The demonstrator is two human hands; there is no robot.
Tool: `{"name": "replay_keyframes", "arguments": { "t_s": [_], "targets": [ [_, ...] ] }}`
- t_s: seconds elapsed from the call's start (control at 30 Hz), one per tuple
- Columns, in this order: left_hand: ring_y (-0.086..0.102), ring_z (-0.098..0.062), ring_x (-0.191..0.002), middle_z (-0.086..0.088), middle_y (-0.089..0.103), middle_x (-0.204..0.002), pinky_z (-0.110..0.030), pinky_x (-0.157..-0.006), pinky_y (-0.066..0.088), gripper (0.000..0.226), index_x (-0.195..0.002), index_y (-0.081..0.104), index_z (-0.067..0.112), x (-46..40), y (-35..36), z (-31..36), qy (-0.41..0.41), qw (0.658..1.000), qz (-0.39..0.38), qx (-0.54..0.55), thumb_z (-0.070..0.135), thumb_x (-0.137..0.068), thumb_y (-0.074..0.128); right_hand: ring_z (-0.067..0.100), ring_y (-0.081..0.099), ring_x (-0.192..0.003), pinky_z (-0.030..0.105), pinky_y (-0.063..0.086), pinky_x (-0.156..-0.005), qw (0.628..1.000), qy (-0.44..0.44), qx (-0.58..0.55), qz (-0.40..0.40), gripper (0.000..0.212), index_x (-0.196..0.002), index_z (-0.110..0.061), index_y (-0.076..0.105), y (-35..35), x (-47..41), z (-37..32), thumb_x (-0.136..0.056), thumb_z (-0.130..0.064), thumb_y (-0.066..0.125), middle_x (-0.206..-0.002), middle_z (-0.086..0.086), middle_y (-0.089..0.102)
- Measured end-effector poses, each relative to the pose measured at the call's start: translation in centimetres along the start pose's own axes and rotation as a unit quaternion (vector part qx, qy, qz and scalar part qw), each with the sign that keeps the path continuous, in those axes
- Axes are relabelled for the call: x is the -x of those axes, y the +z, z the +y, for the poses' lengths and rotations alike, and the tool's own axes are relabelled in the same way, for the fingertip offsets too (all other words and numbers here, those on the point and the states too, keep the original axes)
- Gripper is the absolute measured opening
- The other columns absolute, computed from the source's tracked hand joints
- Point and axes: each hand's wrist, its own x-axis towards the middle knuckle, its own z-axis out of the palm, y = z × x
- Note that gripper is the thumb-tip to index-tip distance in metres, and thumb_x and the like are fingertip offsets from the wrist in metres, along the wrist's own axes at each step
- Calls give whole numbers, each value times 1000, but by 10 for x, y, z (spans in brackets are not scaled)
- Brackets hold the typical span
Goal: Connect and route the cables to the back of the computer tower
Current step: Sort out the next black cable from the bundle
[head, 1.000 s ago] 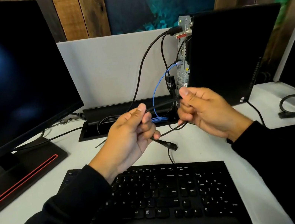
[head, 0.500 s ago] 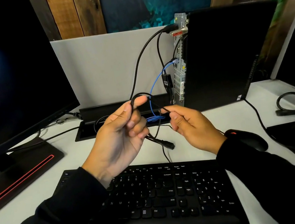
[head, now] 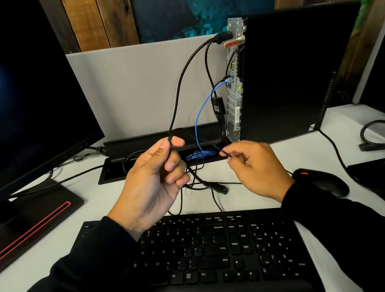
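Note:
The black computer tower stands at the back right, its rear panel facing left. A thick black cable is plugged in near the panel's top, and a blue network cable lower down. My left hand grips a thin black cable in front of the desk's cable tray. My right hand pinches the same cable's free stretch a short way to the right. A loose black connector lies on the desk between my hands, just behind the keyboard.
A black keyboard lies in front of me, with a black mouse to its right. A monitor on a red-striped base fills the left. An open cable tray runs along the partition. Coiled black cables lie at the far right.
My hands drew together, folding the cable into a loop, then moved a little apart again. My right hand came down and back from the tower, uncovering the mouse.

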Motion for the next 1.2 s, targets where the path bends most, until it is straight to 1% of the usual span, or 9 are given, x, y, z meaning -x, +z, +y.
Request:
{"name": "replay_keyframes", "arguments": {
  "t_s": [0.17,0.3,0.4,0.6,0.7,0.77,0.83,1.03,1.2],
  "targets": [
    [24,-9,-48,2,32,-59,-24,-49,25,25,-97,64,8,0,2,-4,-22,999,-21,-10,20,-102,43,29,65,-76,32,57,-69,978,-10,-206,-2,59,-146,-42,44,-8,-7,-42,-95,-29,71,-87,-3,68],
    [25,-8,-45,2,32,-59,-23,-46,23,27,-91,67,9,0,-3,-2,-50,999,-17,-3,21,-102,45,12,61,-69,26,50,-63,983,-62,-145,92,8,-104,-29,69,-22,-15,-46,-101,-32,62,-73,-3,64],
    [24,-7,-44,4,31,-58,-22,-45,23,26,-88,65,10,0,-8,2,-78,997,-13,-8,24,-100,47,2,47,-55,21,40,-56,976,13,-165,144,29,-84,-14,68,-32,-20,-19,-106,-28,55,-59,-15,53],
    [25,-5,-42,6,29,-56,-21,-43,22,23,-86,56,8,2,-9,-1,-122,990,-41,-49,19,-101,44,7,36,-50,24,32,-54,957,169,-131,198,38,-71,-22,66,-45,-25,18,-104,-37,57,-52,-11,41],
    [20,-6,-44,6,29,-55,-23,-44,18,24,-84,57,8,1,-6,-2,-120,992,-39,-26,20,-100,43,7,56,-60,22,44,-61,961,180,-102,182,35,-74,-17,69,-43,-24,15,-103,-35,59,-59,-11,59],
    [16,-8,-46,6,30,-55,-22,-44,20,25,-87,61,8,0,-7,0,-116,993,-35,-8,21,-100,44,20,68,-90,30,54,-80,962,198,-82,170,33,-79,-13,73,-40,-23,16,-102,-34,61,-86,7,75],
    [20,-7,-44,5,31,-56,-21,-43,25,27,-88,64,7,0,-8,1,-115,993,-27,-1,21,-101,45,31,66,-101,28,52,-82,960,214,-72,169,32,-83,-9,75,-37,-22,18,-101,-31,61,-100,20,73],
    [15,-9,-46,6,28,-52,-21,-42,26,28,-83,64,8,1,-6,-3,-113,994,-12,-7,23,-100,47,24,67,-95,14,42,-69,937,281,-62,197,28,-81,-11,74,-44,-19,32,-101,-28,63,-99,14,74],
    [12,-10,-47,7,26,-51,-22,-44,21,27,-84,62,10,-4,-9,2,-50,998,28,20,24,-100,47,26,63,-77,36,55,-83,979,172,87,61,31,-86,-19,74,-33,-10,29,-104,-34,53,-77,5,70]
  ]
}}
